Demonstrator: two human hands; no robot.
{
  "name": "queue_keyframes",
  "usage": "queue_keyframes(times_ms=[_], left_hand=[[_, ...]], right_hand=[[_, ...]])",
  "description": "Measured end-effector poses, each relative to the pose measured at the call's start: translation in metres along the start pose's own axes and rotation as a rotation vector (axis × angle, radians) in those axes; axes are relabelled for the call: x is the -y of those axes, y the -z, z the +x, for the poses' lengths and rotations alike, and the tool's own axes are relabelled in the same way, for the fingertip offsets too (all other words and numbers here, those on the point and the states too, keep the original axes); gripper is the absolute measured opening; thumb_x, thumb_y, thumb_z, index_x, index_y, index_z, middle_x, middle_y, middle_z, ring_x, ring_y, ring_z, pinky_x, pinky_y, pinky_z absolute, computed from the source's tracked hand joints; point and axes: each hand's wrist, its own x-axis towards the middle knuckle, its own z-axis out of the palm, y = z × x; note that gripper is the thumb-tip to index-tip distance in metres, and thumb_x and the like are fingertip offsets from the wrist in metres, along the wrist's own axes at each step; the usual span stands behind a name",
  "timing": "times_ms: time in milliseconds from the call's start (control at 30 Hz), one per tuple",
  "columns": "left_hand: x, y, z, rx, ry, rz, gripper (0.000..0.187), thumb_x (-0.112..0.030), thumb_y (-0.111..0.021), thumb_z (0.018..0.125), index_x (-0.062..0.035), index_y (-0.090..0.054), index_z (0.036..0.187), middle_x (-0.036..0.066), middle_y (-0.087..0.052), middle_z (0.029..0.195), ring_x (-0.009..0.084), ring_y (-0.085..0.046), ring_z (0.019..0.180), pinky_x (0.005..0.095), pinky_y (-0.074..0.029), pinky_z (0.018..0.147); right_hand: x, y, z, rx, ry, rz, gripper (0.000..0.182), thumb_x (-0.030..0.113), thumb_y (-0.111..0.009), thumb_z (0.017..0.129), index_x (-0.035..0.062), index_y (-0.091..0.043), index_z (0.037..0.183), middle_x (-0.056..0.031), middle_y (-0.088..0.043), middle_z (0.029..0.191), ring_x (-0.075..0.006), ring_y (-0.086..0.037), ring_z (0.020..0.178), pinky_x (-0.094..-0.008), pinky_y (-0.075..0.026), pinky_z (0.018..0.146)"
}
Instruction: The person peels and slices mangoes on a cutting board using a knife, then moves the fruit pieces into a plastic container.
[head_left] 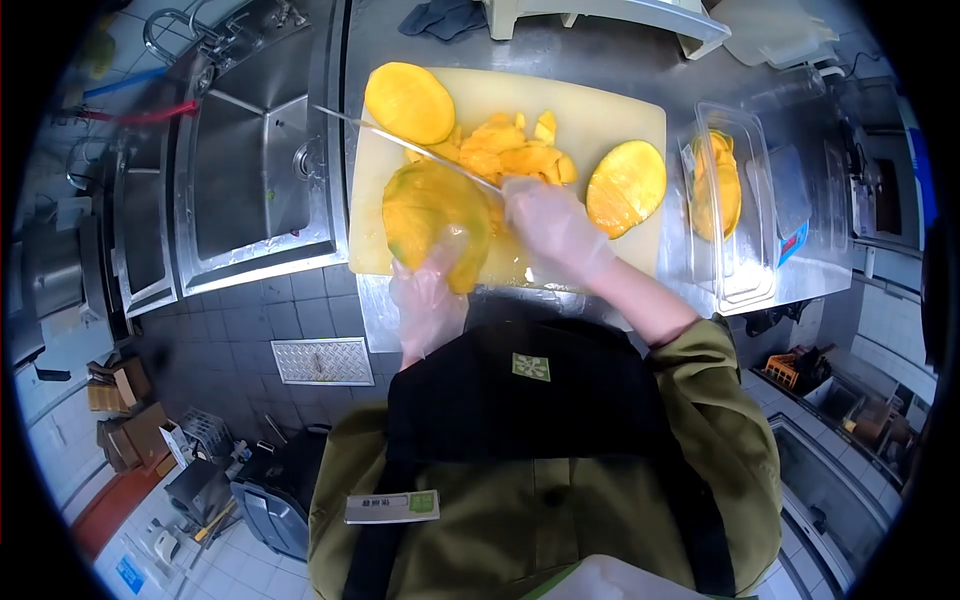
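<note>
A peeled mango [425, 205], with some green at its edge, is on the pale cutting board [625, 105]. My left hand [433, 295], in a clear plastic glove, holds its near side. Gloved as well, my right hand [555, 228] is closed round the handle of a long knife [372, 128]. The blade points up and left, passing over the far side of the mango. Beyond it lies a heap of mango pieces [510, 150]. One peeled mango half [409, 103] rests at the board's far left, and a wet mango half [627, 188] at the right.
Right of the board stands a clear plastic container [745, 285] with mango slices [716, 185] inside. A steel sink [235, 235] adjoins the counter on the left. At the back are a dark cloth [445, 18] and a white stand [610, 8].
</note>
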Motion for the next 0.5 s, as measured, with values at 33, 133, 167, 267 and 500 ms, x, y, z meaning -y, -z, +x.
queue_keyframes(times_ms=[33,133,167,267,500], left_hand=[[-0.012,0.005,0.005,-0.015,0.225,-0.346,0.034,-0.011,-0.055,0.093,0.0022,-0.052,0.124,0.014,-0.059,0.117,0.0237,-0.061,0.104,0.0333,-0.051,0.089],[-0.031,0.011,0.020,-0.047,0.595,-0.986,0.036,-0.011,-0.058,0.092,0.0011,-0.052,0.125,0.015,-0.058,0.119,0.0242,-0.060,0.107,0.0344,-0.050,0.090],[-0.028,0.012,0.020,-0.030,0.521,-0.918,0.037,-0.011,-0.059,0.091,0.0011,-0.052,0.125,0.015,-0.058,0.119,0.0239,-0.059,0.108,0.0346,-0.050,0.092],[0.031,-0.004,0.015,0.037,0.352,-0.815,0.043,-0.008,-0.062,0.088,0.0006,-0.047,0.128,0.016,-0.056,0.121,0.0239,-0.056,0.113,0.0353,-0.047,0.096],[0.004,0.003,0.017,-0.135,0.065,-0.844,0.058,-0.005,-0.066,0.085,-0.0022,-0.033,0.133,0.017,-0.047,0.131,0.0247,-0.049,0.121,0.0373,-0.040,0.103]], right_hand=[[-0.008,-0.006,-0.003,-0.046,0.007,0.046,0.008,0.006,-0.053,0.079,-0.0004,-0.056,0.081,-0.0171,-0.059,0.068,-0.0331,-0.063,0.064,-0.0407,-0.051,0.057],[-0.011,-0.003,-0.009,-0.008,-0.061,0.057,0.009,0.007,-0.053,0.079,-0.0002,-0.057,0.079,-0.0169,-0.059,0.070,-0.0333,-0.063,0.068,-0.0407,-0.051,0.060],[-0.007,-0.001,-0.013,0.035,-0.108,0.047,0.009,0.007,-0.053,0.079,-0.0004,-0.057,0.079,-0.0175,-0.060,0.072,-0.0337,-0.063,0.069,-0.0410,-0.051,0.061],[0.007,0.012,-0.020,0.054,-0.030,0.078,0.009,0.007,-0.053,0.081,-0.0009,-0.057,0.079,-0.0194,-0.061,0.074,-0.0349,-0.062,0.069,-0.0435,-0.050,0.062],[-0.018,-0.009,-0.012,-0.038,-0.162,0.136,0.026,0.019,-0.051,0.094,-0.0022,-0.055,0.079,-0.0202,-0.058,0.071,-0.0361,-0.060,0.068,-0.0437,-0.049,0.060]])
